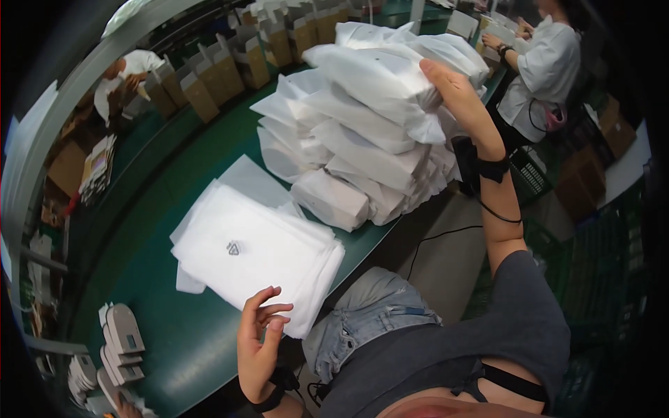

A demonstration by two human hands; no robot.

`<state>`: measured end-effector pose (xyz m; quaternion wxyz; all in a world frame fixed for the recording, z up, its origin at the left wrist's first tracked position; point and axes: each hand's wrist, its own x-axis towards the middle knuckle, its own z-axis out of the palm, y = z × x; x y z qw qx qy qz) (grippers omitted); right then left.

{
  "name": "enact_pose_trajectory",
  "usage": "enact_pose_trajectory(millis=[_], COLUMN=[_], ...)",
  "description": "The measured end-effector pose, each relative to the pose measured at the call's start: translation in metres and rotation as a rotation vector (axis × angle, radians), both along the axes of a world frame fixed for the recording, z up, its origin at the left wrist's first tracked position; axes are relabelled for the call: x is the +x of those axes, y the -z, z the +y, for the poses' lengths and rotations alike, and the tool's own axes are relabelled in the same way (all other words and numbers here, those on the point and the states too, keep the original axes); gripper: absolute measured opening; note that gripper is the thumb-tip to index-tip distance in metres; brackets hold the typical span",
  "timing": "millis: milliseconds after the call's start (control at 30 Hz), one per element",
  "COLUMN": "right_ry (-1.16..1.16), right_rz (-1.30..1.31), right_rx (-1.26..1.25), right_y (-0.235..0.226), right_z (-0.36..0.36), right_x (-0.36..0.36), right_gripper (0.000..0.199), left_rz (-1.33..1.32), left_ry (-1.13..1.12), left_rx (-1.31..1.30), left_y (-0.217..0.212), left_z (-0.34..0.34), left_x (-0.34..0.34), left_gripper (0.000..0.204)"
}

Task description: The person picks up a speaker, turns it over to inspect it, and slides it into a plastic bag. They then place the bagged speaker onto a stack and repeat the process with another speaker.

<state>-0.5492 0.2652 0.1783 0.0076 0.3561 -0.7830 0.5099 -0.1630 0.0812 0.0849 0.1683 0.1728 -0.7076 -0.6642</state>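
Note:
My right hand (456, 94) reaches to the top of a tall heap of white bagged packages (369, 139). Its thumb presses the end of an upper white bagged package (373, 73), and the other fingers are hidden behind it. What is inside the translucent wrapping cannot be made out. My left hand (258, 341) is at the near edge of a flat stack of white plastic bags (251, 244), fingers apart and slightly curled, holding nothing. A small dark printed mark shows on the top bag.
The green table (188, 327) bears everything. Several grey-white devices (125, 331) sit at the lower left, with another person's hand (127, 407) beside them. Upright cardboard boxes (223, 66) line the far side. Co-workers stand at the far right (547, 63) and far left (132, 73).

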Motion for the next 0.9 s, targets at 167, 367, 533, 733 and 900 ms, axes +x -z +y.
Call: enact_pose_trajectory(millis=[167, 367, 533, 733, 900], right_ry=[0.043, -0.023, -0.277, -0.330, -0.484], right_rz=[0.550, 0.956, 0.880, 0.351, 0.131], right_rx=[-0.178, -0.566, -0.701, -0.399, -0.317], right_y=[0.038, 0.062, 0.101, 0.119, 0.120], right_z=[-0.022, 0.030, -0.002, -0.027, -0.034], right_x=[-0.006, 0.036, 0.107, 0.167, 0.191], right_gripper=[0.047, 0.032, 0.029, 0.019, 0.015], left_rz=[-0.041, -0.240, -0.325, -1.001, -1.064], left_ry=[-0.038, -0.498, -1.091, -1.361, -1.065], left_rx=[-0.014, -0.411, -1.091, -1.692, -1.746], left_y=[0.014, 0.020, 0.045, 0.068, 0.082], left_z=[-0.006, -0.054, -0.169, -0.274, -0.267], left_x=[0.022, 0.058, 0.144, 0.220, 0.186], left_gripper=[0.036, 0.024, 0.025, 0.055, 0.066])
